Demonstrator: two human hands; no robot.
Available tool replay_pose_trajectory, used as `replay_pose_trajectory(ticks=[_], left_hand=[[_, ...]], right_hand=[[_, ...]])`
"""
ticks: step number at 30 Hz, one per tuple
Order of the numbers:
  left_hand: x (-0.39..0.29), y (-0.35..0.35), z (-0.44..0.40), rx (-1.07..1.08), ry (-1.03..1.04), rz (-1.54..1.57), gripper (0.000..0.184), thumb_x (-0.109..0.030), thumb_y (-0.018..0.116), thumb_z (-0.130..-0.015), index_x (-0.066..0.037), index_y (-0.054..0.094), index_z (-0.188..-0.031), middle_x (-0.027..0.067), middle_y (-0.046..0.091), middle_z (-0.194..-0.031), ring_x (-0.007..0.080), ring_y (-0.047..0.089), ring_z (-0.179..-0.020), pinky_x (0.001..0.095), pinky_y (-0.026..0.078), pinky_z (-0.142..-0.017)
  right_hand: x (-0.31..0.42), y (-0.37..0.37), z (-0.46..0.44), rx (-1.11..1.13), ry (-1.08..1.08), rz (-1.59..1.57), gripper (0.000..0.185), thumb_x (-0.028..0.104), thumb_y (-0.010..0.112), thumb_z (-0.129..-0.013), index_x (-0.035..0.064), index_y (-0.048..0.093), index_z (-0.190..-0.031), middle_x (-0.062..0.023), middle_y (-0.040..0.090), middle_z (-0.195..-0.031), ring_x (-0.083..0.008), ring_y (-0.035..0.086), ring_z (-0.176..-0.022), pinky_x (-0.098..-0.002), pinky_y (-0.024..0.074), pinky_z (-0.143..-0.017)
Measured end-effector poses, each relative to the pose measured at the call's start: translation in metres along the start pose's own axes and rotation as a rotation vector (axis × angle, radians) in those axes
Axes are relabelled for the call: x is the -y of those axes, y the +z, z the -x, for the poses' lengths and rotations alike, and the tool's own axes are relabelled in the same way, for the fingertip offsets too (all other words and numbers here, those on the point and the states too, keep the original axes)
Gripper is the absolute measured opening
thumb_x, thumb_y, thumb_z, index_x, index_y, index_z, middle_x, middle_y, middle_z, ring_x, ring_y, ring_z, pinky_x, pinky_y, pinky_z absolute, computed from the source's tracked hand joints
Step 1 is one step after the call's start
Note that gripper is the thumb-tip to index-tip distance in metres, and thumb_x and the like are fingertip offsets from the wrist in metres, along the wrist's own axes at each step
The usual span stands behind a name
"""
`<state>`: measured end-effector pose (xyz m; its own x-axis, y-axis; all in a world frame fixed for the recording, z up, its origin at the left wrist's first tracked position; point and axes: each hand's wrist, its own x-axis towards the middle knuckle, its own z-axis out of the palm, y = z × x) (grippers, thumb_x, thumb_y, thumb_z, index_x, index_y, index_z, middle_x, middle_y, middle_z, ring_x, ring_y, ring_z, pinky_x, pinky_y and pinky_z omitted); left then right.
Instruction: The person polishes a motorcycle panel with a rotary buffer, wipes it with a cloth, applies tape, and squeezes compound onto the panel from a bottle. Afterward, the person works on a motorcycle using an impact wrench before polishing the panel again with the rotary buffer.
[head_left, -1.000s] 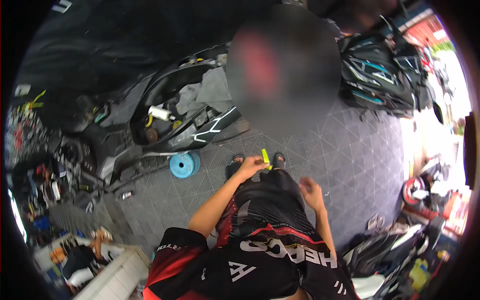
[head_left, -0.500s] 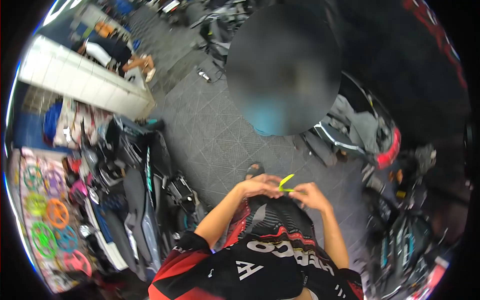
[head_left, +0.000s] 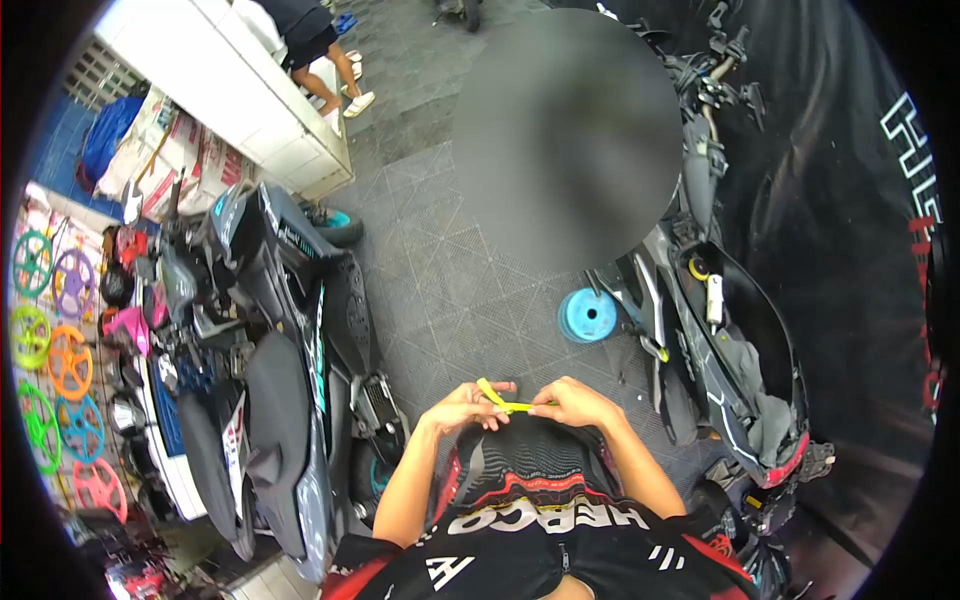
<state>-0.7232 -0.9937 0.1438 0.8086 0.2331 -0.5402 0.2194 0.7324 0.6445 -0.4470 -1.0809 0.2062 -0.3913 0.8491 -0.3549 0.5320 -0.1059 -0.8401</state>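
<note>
A bright yellow strip is held between both hands in front of my torso. It looks bent or folded, with one end sticking up and a short stretch running across to the right; its exact kind is too small to make out. My left hand pinches it near the bend, fingers curled around. My right hand grips the other end between thumb and fingertips. Below the hands is the dark patterned front of my jersey.
A grey scooter stands on the left, with colourful wheels on the wall behind. To the right is a partly stripped motorbike, beside a blue round container. A person's legs show beyond a white tiled counter. A blurred disc hides the upper middle.
The view has turned and sharpened, bringing the blue container into sight. Both hands sit lower and further left in view, still holding the yellow strip.
</note>
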Motion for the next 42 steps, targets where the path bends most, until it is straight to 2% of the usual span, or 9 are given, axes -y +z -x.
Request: replay_pose_trajectory(ticks=[5,9,13,17,21,28,31,34,42], left_hand=[[-0.076,-0.097,-0.022,-0.125,0.016,-0.033,0.077,-0.001,0.061,-0.086,0.012,0.029,-0.154,0.0211,0.076,-0.095,0.0199,0.075,-0.075,0.0292,0.059,-0.071],[-0.161,-0.162,-0.064,-0.205,0.034,-0.141,0.075,0.003,0.057,-0.083,0.0,0.037,-0.155,0.0181,0.073,-0.117,0.0233,0.073,-0.1,0.0332,0.058,-0.084],[-0.222,-0.225,-0.129,-0.398,0.219,-0.142,0.052,0.013,0.047,-0.082,-0.002,0.065,-0.128,0.0128,0.069,-0.129,0.0219,0.068,-0.113,0.035,0.053,-0.094],[-0.317,-0.267,-0.168,-0.574,0.416,-0.211,0.037,0.018,0.044,-0.074,0.003,0.068,-0.097,0.0149,0.073,-0.111,0.0229,0.07,-0.104,0.0348,0.054,-0.094],[-0.409,-0.321,-0.201,-0.647,0.389,0.126,0.02,0.009,0.042,-0.083,0.003,0.061,-0.084,0.0068,0.056,-0.065,0.0128,0.049,-0.053,0.0277,0.04,-0.053],[-0.596,-0.464,-0.305,-0.418,0.402,0.306,0.016,-0.008,0.048,-0.091,0.002,0.06,-0.088,0.0001,0.042,-0.057,0.0099,0.031,-0.046,0.0276,0.026,-0.048],[-0.707,-0.506,-0.36,-0.44,0.205,-0.625,0.025,-0.014,0.065,-0.088,0.003,0.067,-0.107,0.0045,0.06,-0.075,0.0175,0.062,-0.068,0.0309,0.05,-0.065],[-0.847,-0.465,-0.401,-0.209,0.664,-1.31,0.047,-0.021,0.082,-0.078,-0.008,0.068,-0.121,0.0085,0.067,-0.113,0.031,0.072,-0.092,0.0382,0.058,-0.087],[-0.96,-0.404,-0.528,0.676,0.952,-1.483,0.015,-0.008,0.076,-0.083,-0.007,0.075,-0.099,0.0033,0.073,-0.091,0.0278,0.071,-0.073,0.0378,0.057,-0.066]], right_hand=[[-0.002,-0.088,-0.098,0.054,0.006,-0.019,0.027,0.024,0.071,-0.091,0.0018,0.077,-0.104,-0.0216,0.073,-0.085,-0.0343,0.072,-0.076,-0.0423,0.0537,-0.07],[-0.016,-0.196,-0.162,-0.058,0.12,-0.242,0.025,0.022,0.067,-0.097,-0.0018,0.075,-0.1,-0.0088,0.073,-0.077,-0.0141,0.068,-0.074,-0.0339,0.0534,-0.072],[-0.081,-0.268,-0.259,-0.268,0.177,-0.491,0.021,0.014,0.062,-0.099,-0.0038,0.068,-0.11,-0.0075,0.074,-0.085,-0.0132,0.07,-0.079,-0.0306,0.0554,-0.075],[-0.091,-0.339,-0.365,-0.373,0.218,-0.414,0.026,0.016,0.065,-0.097,-0.0014,0.063,-0.117,-0.0087,0.073,-0.085,-0.0151,0.07,-0.076,-0.0327,0.0557,-0.072],[-0.051,-0.417,-0.464,-0.278,0.204,-0.519,0.035,0.017,0.066,-0.098,0.0003,0.054,-0.126,-0.0104,0.072,-0.087,-0.0156,0.07,-0.076,-0.0328,0.0554,-0.072],[-0.042,-0.52,-0.641,-0.317,0.244,-0.667,0.031,0.019,0.066,-0.099,0.0024,0.05,-0.12,-0.007,0.069,-0.081,-0.0133,0.066,-0.072,-0.0297,0.0517,-0.065],[-0.024,-0.548,-0.693,-0.539,0.301,-1.047,0.03,0.019,0.067,-0.099,0.0051,0.049,-0.119,-0.0023,0.064,-0.078,-0.0103,0.061,-0.067,-0.0261,0.0471,-0.06],[0.015,-0.575,-0.728,-0.707,0.241,-1.414,0.03,0.022,0.068,-0.1,0.0093,0.048,-0.119,0.0009,0.057,-0.08,-0.0089,0.054,-0.065,-0.024,0.0425,-0.058],[0.049,-0.623,-0.722,-0.995,-0.099,-1.967,0.018,0.028,0.062,-0.103,0.0159,0.052,-0.111,0.0029,0.047,-0.081,-0.0106,0.042,-0.063,-0.0259,0.0339,-0.057]])
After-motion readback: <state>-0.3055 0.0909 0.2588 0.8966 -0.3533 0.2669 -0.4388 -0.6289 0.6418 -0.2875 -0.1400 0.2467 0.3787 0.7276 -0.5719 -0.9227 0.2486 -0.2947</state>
